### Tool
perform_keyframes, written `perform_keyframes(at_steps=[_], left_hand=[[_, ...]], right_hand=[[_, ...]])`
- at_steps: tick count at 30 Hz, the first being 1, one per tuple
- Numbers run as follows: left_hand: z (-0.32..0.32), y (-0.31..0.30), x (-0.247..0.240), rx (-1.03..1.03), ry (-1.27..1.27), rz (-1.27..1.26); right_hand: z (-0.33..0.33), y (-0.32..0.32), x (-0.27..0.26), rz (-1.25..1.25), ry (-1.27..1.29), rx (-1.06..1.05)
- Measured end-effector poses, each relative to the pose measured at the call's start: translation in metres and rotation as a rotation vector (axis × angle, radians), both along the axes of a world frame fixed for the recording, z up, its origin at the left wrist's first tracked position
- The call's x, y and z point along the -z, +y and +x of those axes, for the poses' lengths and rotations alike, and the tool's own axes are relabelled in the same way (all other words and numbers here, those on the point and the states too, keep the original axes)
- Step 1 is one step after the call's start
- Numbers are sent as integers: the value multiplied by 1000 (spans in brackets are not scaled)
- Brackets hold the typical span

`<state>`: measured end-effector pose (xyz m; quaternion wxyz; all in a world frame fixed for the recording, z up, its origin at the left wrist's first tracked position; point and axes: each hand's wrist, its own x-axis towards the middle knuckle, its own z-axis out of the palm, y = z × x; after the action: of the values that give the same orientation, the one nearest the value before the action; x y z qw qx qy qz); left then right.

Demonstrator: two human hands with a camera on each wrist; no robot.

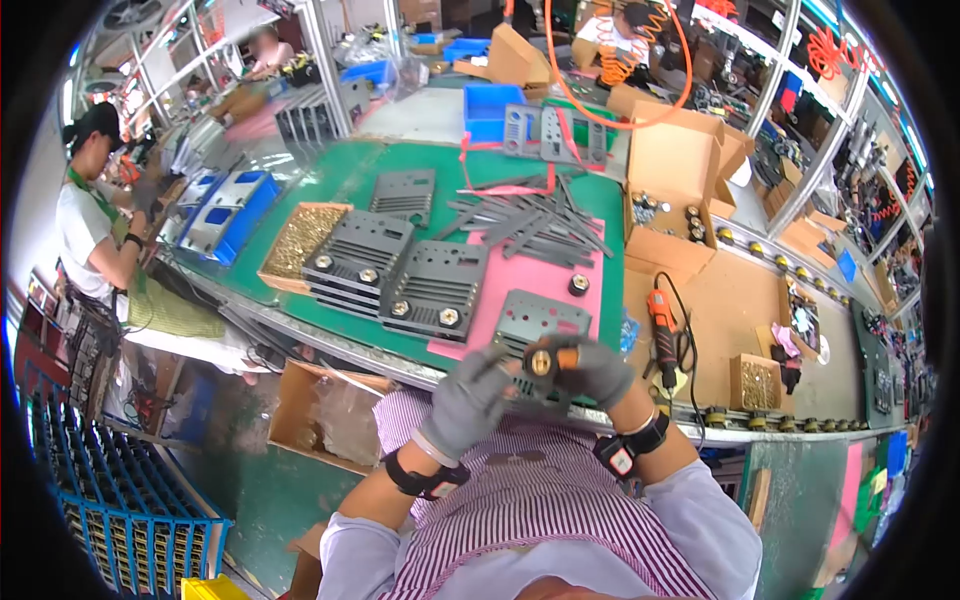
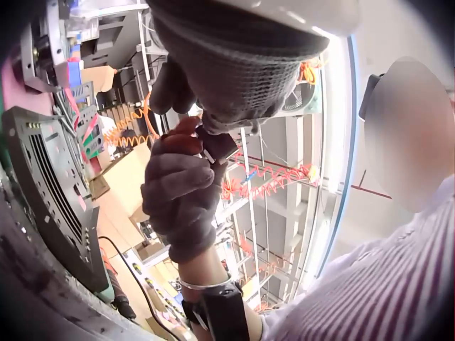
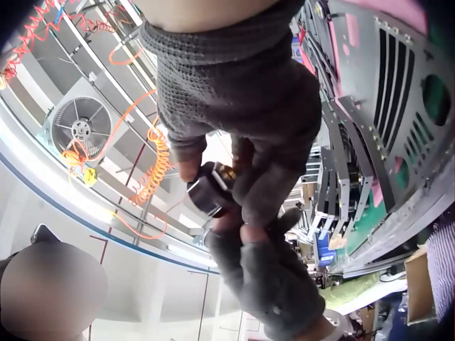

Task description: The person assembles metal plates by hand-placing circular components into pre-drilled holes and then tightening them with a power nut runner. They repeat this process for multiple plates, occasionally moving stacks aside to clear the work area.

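1. Head view, closest in: a person's right hand (image 1: 592,368) and left hand (image 1: 468,398), both in grey gloves, meet in the air just over the near edge of a pink mat (image 1: 520,280). The mat lies on a green counter (image 1: 345,180).
2. Between the hands is a small black knob (image 1: 541,362) with a brass centre, held just on the near side of the pink mat. The right hand's grip is closed on it, with thumb and fingers curled round its sides. The wrist views show the left hand's fingertips pinching the same knob from the opposite side.
3. Under the hands, a grey vented plate (image 1: 548,318) lies on the pink mat's near corner.
4. A second black knob (image 1: 578,285) stands on the pink mat, just beyond that plate.
5. Just left of the pink mat, two finned grey housings (image 1: 437,292) lie side by side, each with brass-capped knobs on top.
6. Right of the pink mat, an orange power screwdriver (image 1: 662,325) lies on cardboard.
7. At the pink mat's far end is a loose pile of grey metal strips (image 1: 530,225).
8. Farther left of the pink mat, past the housings, is an open box of brass parts (image 1: 303,238).
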<state>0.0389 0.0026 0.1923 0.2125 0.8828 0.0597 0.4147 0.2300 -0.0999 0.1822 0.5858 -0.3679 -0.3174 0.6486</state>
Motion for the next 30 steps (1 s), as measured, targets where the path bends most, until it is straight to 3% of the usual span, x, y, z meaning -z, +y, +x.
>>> perform_keyframes(at_steps=[1, 8, 9, 12, 14, 15, 16, 17, 19, 20, 23, 26, 27, 28, 30], left_hand=[[1, 0, -1, 22, 10, 4], [7, -17, 14, 113, 125, -81], [9, -18, 16, 90, 114, -134], [18, -22, 20, 34, -7, -342], [22, -22, 40, 14, -93, -598], [23, -25, 42, 190, -139, -1169], [22, -24, 42, 303, -149, -1345], [19, -22, 40, 418, -159, -1520], [13, -12, 47, 605, -117, -1751], [10, -13, 49, 593, -155, -1836], [1, -11, 62, 625, -322, -2055], [-3, -10, 60, 570, -154, -1864], [-1, -9, 66, 643, -147, -1899], [2, -11, 70, 627, -147, -1908], [7, -17, 74, 593, -123, -1926]], right_hand=[[-4, -1, -3, -48, 20, -111], [-18, -6, -15, -273, 56, -114], [-22, -1, -4, -286, -12, -19], [-29, 8, 21, 66, -989, 452], [-40, 8, -2, 45, -1297, 512], [-46, 9, -12, 82, -1399, 528], [-50, 10, -16, 119, -1501, 542], [-52, 11, -12, 338, -1624, 654], [-53, 12, -14, 436, -1618, 644], [-53, 12, -15, 486, -1615, 637], [-26, 11, 14, 331, -1286, 491], [-10, 4, 43, -106, -1051, 544], [-15, 0, 45, 85, -1182, 529], [-25, -3, 27, 97, -1269, 383], [-43, -4, 17, 300, -1466, 441]])
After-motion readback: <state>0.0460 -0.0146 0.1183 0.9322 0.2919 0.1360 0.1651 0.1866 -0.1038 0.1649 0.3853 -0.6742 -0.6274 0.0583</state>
